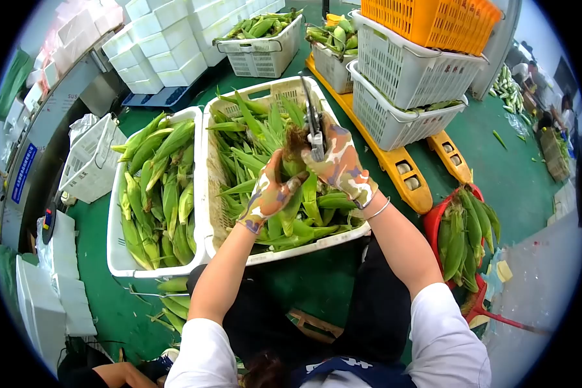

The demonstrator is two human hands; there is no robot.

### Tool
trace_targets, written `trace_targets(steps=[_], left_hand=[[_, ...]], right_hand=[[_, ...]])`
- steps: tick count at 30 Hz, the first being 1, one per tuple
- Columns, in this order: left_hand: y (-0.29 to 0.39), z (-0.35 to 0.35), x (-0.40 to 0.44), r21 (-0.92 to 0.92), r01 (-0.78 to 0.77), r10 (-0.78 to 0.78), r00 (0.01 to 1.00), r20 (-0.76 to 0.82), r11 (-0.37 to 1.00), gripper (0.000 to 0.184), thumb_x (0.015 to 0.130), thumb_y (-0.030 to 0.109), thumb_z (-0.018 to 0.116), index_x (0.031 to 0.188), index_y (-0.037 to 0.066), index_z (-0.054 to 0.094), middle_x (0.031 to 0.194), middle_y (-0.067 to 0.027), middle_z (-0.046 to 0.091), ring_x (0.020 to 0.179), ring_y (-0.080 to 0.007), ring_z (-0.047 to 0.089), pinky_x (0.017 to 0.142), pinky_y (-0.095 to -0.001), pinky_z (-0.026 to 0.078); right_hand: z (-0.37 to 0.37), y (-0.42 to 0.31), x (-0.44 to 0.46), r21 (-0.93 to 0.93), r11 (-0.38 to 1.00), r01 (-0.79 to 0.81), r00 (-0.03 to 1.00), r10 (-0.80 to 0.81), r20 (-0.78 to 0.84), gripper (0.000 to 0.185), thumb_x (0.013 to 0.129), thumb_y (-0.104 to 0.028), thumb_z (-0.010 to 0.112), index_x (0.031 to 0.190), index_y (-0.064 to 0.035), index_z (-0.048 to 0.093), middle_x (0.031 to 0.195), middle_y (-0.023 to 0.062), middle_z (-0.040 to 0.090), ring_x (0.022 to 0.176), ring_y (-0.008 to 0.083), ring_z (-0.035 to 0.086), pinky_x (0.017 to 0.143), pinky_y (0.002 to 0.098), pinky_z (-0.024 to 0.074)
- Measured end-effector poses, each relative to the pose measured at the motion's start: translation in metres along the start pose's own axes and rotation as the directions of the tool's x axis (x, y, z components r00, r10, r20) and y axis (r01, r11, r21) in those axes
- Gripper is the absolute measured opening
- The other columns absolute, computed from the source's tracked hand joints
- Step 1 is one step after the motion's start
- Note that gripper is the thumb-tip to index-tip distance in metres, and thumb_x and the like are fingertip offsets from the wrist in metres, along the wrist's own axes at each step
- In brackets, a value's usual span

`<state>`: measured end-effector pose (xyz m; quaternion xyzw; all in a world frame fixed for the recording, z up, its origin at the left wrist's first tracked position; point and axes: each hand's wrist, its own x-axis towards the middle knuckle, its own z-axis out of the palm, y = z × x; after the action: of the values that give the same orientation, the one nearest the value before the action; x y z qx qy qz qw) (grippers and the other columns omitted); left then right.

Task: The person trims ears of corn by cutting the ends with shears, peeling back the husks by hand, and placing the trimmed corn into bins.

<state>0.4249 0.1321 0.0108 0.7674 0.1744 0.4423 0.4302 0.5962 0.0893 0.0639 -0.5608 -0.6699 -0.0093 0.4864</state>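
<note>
Both my hands wear camouflage-patterned gloves above a white crate (pixel 281 257) heaped with green corn husks and leaves (pixel 255 158). My left hand (pixel 271 192) is closed around an ear of corn (pixel 291 210), its brown silk (pixel 295 141) pointing up between the hands. In my right hand (pixel 343 165) is a pair of pruning shears (pixel 315 126), blades upward beside the silk. The right fingers partly hide the handles. To the left, another white crate (pixel 115 242) is filled with ears of corn in their husks (pixel 158 187).
Stacked crates (pixel 404 74) stand on a yellow pallet jack (pixel 394 165) at the right. A red container of corn (pixel 433 226) sits by my right knee. White foam boxes (pixel 165 48) rise at the back left. Another person's arm (pixel 126 374) shows at the lower left.
</note>
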Motion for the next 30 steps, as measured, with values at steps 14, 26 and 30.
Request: trace_targets(steps=[14,26,30], left_hand=[[0.042,-0.007,0.006,0.323,0.026,-0.037,0.999,0.03,0.946,0.033,0.065,0.011,0.061,0.097,0.002,0.058,0.084,-0.0173,0.06,0.079,-0.0344,0.057,0.073,-0.0393,0.046],[0.01,-0.01,0.001,0.138,0.365,-0.225,0.786,-0.576,0.921,0.021,0.078,0.016,0.06,0.085,-0.003,0.063,0.074,-0.0072,0.062,0.063,-0.0122,0.056,0.059,-0.0262,0.046],[0.033,-0.01,0.005,-0.366,0.308,-0.472,0.683,-0.558,0.878,0.025,0.081,0.018,0.061,0.095,-0.002,0.06,0.084,-0.0097,0.064,0.069,-0.0171,0.061,0.061,-0.0288,0.05]], right_hand=[[0.002,-0.029,-0.021,-0.13,0.991,-0.028,0.98,0.053,0.192,0.052,0.067,-0.019,0.066,0.113,-0.0012,0.047,0.091,0.0175,0.06,0.082,0.0336,0.059,0.07,0.039,0.0481],[0.011,-0.01,-0.04,0.785,0.482,-0.39,0.813,0.58,0.048,0.018,0.081,-0.015,0.058,0.089,-0.0004,0.05,0.074,0.0054,0.053,0.063,0.014,0.053,0.056,0.028,0.0478],[0.003,-0.013,-0.043,0.862,0.05,-0.504,0.669,0.654,0.353,0.021,0.085,-0.02,0.052,0.089,0.0009,0.052,0.079,0.0078,0.053,0.066,0.0159,0.053,0.061,0.0299,0.0491]])
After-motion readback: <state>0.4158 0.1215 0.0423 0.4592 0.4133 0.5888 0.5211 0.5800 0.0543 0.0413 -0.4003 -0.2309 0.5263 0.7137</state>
